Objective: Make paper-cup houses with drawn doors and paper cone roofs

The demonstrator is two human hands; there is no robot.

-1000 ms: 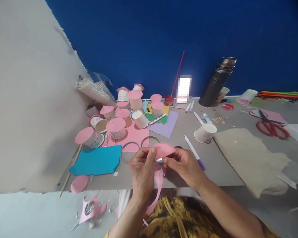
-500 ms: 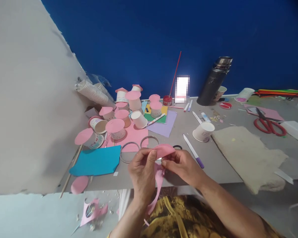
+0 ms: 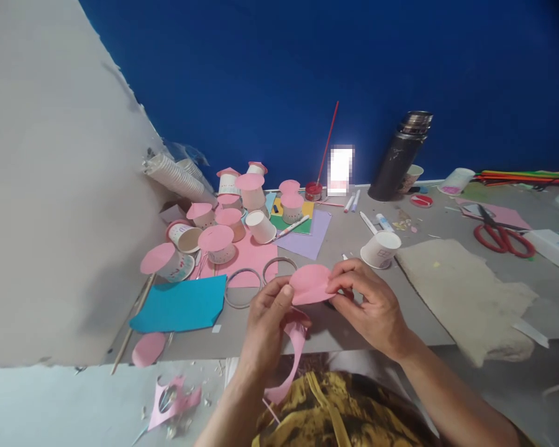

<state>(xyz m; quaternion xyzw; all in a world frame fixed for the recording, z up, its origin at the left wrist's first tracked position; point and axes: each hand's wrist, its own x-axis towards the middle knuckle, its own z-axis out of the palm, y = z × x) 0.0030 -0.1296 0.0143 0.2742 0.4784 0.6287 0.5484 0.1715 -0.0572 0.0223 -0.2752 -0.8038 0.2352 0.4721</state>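
Your left grip (image 3: 266, 310) pinches one edge of the pink disc (image 3: 311, 282), your right grip (image 3: 370, 304) the opposite edge. You hold it left of the white cup (image 3: 381, 250) and nearer you. Right of that cup lie red-handled scissors (image 3: 497, 231); behind it stands a dark flask (image 3: 397, 158).

Looks thin, plain and evenly pink: a paper disc (image 3: 311, 281) with a rounded far edge and a bend running across the near part. Hangs in the air above the near side of the grey tabletop (image 3: 422, 320), pinched at one side by the left hand (image 3: 267, 316) and at the other by the right hand (image 3: 370, 308). Tilts enough to show a broad upper face
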